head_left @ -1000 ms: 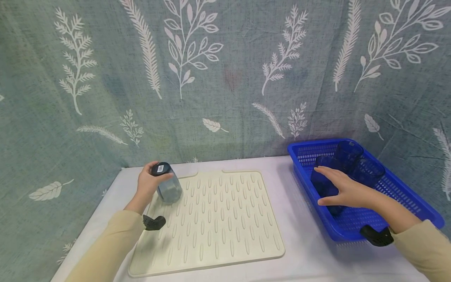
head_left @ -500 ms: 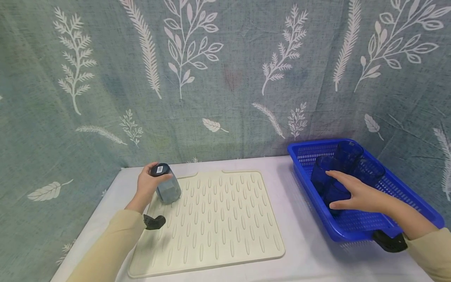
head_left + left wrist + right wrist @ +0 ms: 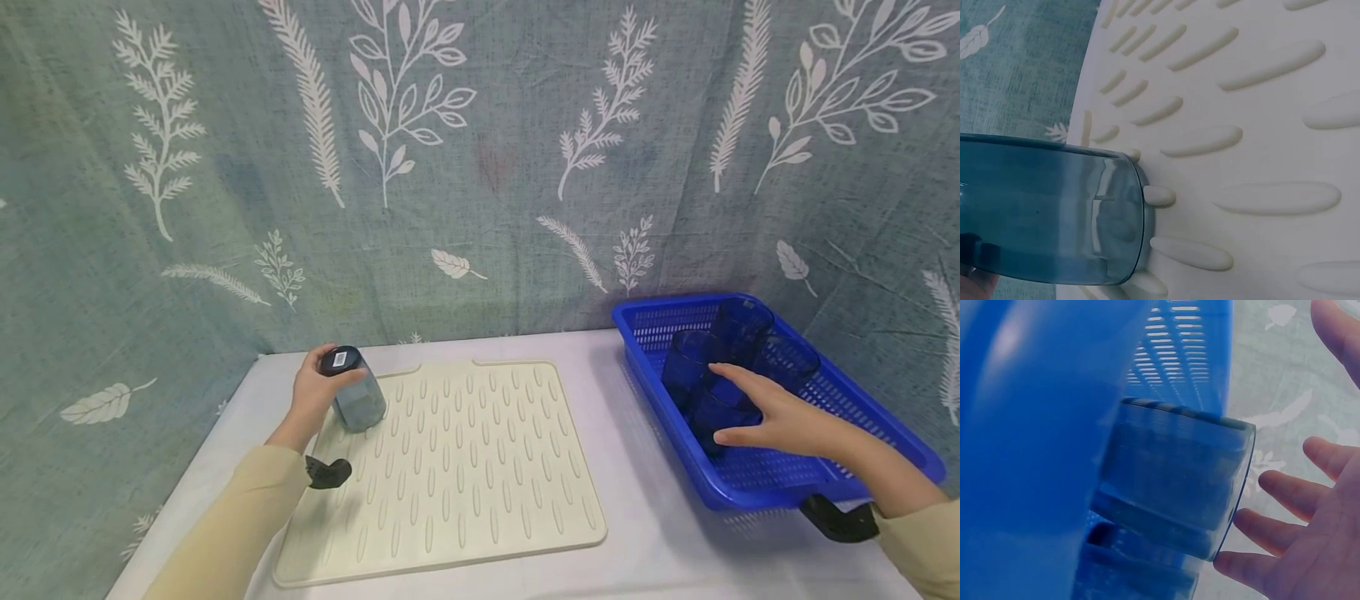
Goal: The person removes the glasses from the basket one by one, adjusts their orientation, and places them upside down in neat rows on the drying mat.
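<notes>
Sitting within left grip (image 3: pixel 312 390): upturned glass (image 3: pixel 362 407); near right grip (image 3: pixel 776 418): glasses (image 3: pixel 703 415).

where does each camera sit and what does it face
Head: on the head, facing forward and down at the mat and basket; left hand, right hand and sleeves show.
Left wrist: on that wrist, facing along the held glass to the mat; part of that hand shows.
Right wrist: on that wrist, facing the basket and a glass inside; fingers and palm show.
Shared by head and left wrist: held glass, mat.

glossy plastic basket (image 3: pixel 738 497), smooth glassy tumbler (image 3: pixel 362 405), matt cloth backdrop (image 3: pixel 510 100)
</notes>
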Tool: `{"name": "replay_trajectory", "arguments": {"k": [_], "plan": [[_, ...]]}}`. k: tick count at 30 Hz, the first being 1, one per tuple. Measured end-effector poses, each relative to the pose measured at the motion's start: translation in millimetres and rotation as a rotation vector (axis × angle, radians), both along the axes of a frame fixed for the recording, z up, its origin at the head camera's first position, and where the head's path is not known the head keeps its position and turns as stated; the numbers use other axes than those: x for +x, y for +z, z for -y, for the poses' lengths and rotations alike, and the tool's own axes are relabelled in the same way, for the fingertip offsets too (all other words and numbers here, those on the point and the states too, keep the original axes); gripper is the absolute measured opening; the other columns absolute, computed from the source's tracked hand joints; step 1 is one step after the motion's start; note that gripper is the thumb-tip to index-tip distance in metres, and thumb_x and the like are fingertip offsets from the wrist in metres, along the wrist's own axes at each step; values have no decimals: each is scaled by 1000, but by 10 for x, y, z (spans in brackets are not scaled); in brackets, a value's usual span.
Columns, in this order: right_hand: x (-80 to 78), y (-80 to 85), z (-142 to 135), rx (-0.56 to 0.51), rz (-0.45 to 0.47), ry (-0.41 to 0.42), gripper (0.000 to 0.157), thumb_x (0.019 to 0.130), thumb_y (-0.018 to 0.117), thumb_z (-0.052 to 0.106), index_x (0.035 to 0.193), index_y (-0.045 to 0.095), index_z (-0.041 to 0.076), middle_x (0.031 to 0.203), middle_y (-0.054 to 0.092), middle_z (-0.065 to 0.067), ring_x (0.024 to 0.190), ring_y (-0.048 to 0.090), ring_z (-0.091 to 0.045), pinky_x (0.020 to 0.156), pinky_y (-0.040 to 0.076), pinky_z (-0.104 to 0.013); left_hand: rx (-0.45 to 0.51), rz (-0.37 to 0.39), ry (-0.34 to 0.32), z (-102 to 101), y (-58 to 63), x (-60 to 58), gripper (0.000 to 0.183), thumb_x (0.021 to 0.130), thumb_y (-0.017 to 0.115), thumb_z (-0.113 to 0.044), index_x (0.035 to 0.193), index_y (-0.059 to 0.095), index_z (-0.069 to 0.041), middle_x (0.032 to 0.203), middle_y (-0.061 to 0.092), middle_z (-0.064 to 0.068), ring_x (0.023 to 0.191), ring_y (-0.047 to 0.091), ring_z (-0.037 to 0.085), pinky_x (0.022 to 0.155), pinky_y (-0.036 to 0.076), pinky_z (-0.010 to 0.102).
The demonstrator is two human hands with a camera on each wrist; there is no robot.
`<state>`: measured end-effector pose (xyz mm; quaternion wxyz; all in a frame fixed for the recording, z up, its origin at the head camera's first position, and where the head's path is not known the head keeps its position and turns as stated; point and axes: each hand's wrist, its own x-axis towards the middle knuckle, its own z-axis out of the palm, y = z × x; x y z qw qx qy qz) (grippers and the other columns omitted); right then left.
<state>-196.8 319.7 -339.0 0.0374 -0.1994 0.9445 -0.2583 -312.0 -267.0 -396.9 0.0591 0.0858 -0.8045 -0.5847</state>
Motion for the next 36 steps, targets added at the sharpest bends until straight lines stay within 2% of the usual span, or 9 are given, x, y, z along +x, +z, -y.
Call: {"name": "replay_trajectory", "arguments": {"k": [8, 14, 17, 22, 29, 36], "plan": [[-1, -33, -71, -5, -19, -37, 90, 79, 71, 28, 143, 17, -3, 141, 18, -35, 123, 21, -57, 84, 27, -73, -5, -8, -10, -26, 15, 19, 87, 81, 71, -25, 146, 15, -11, 149, 21, 17, 134, 25, 34, 107, 28, 47], [-27, -69, -137, -57, -27, -97, 91, 81, 69, 26, 145, 10, -1, 147, 0, -32, 128, 7, -58, 81, 24, -75, -14, 2, -37, -26, 38, 23, 88, 82, 69, -26, 147, 10, -11, 149, 17, 18, 135, 23, 35, 107, 27, 47], [-37, -81, -169, -83, -15, -125, 91, 82, 67, 25, 146, 6, 0, 147, -4, -32, 128, 3, -57, 81, 22, -75, -17, 20, -53, -21, 46, 24, 89, 83, 68, -26, 148, 7, -12, 150, 15, 19, 135, 22, 36, 107, 26, 48], [-49, -100, -214, -118, 29, -155, 93, 84, 66, 26, 146, 1, 2, 146, -2, -34, 127, 5, -58, 83, 22, -75, -16, 41, -69, -20, 48, 46, 93, 83, 67, -27, 148, 2, -12, 151, 10, 18, 137, 18, 36, 109, 23, 48], [-85, -148, -274, -151, 116, -191, 95, 87, 61, 29, 145, -9, 3, 144, -1, -36, 122, 16, -61, 81, 30, -72, -44, 57, -43, 11, 58, 120, 102, 83, 67, -32, 147, -10, -14, 153, -1, 17, 139, 4, 36, 111, 15, 50], [-118, -81, -336, -187, 201, -225, 94, 90, 56, 33, 144, -15, 5, 146, -4, -33, 123, 15, -60, 84, 28, -72, -45, 41, -67, 108, 135, 194, 101, 84, 65, -35, 147, -12, -15, 153, -3, 13, 140, -1, 35, 110, 13, 54]]}}
